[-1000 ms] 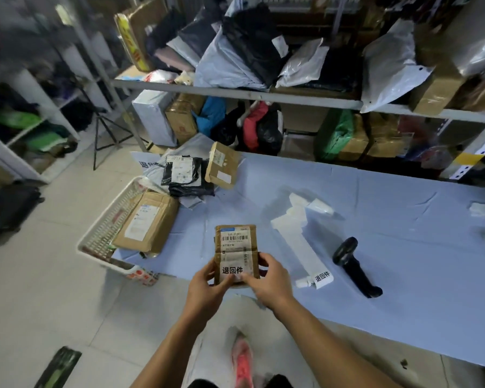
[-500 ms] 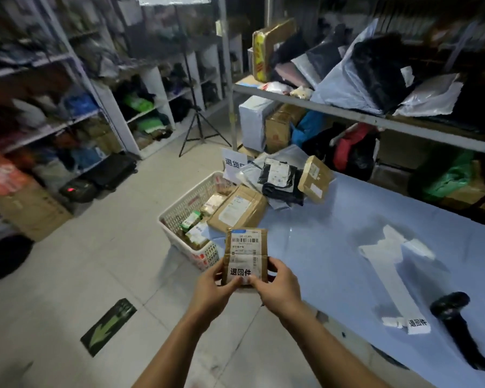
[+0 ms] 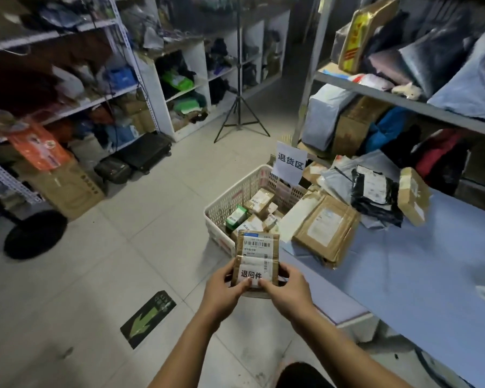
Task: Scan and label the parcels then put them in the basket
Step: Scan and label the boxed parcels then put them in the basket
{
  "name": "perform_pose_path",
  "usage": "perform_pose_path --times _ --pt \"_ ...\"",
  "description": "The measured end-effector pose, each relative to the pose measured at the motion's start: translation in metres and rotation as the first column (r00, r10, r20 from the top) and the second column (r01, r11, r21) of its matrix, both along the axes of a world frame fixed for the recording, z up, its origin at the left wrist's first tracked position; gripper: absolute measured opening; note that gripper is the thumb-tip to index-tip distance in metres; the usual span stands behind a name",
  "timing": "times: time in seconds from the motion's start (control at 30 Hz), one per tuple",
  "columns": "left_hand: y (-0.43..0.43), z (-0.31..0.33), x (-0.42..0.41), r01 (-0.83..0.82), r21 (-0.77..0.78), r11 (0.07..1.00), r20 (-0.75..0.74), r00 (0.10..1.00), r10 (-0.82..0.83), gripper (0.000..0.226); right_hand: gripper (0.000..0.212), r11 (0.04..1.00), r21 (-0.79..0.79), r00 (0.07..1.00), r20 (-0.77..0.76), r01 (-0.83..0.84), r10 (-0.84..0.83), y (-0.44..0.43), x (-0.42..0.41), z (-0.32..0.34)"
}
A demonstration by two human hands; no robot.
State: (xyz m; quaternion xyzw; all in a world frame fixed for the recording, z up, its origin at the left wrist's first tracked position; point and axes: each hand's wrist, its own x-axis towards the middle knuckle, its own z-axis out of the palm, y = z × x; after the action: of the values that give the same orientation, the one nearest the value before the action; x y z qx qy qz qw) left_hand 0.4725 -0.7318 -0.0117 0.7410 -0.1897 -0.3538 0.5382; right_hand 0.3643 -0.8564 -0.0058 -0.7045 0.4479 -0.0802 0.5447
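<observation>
Parcel [image 3: 257,254] labelled | held by left hand [image 3: 224,289]; right hand [image 3: 287,292] | near basket [image 3: 227,200]

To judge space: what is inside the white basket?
Small brown parcels and a green-and-white box lie in the basket. The held parcel and flat parcels on the table hide its near and right parts.

bare forearms lead to a bare left hand [image 3: 224,289] and right hand [image 3: 289,289]. at the bottom edge shows a rounded patch of dark clothing [image 3: 303,378], garment unclear in the dimness.
</observation>
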Motion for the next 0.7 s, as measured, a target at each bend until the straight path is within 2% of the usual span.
perform_pose_path --times 0.4,0.7 --pt "-0.083 -0.056 0.184 0.060 0.168 0.984 -0.046 0.998 -0.053 0.047 0.057 0.989 0.114 0.993 -0.083 0.097 -0.088 -0.074 0.179 -0.065" --pt "-0.169 -0.100 0.312 0.176 0.236 0.956 -0.089 0.983 -0.160 0.050 0.062 0.962 0.166 0.964 -0.196 0.215 -0.181 -0.149 0.294 -0.103"
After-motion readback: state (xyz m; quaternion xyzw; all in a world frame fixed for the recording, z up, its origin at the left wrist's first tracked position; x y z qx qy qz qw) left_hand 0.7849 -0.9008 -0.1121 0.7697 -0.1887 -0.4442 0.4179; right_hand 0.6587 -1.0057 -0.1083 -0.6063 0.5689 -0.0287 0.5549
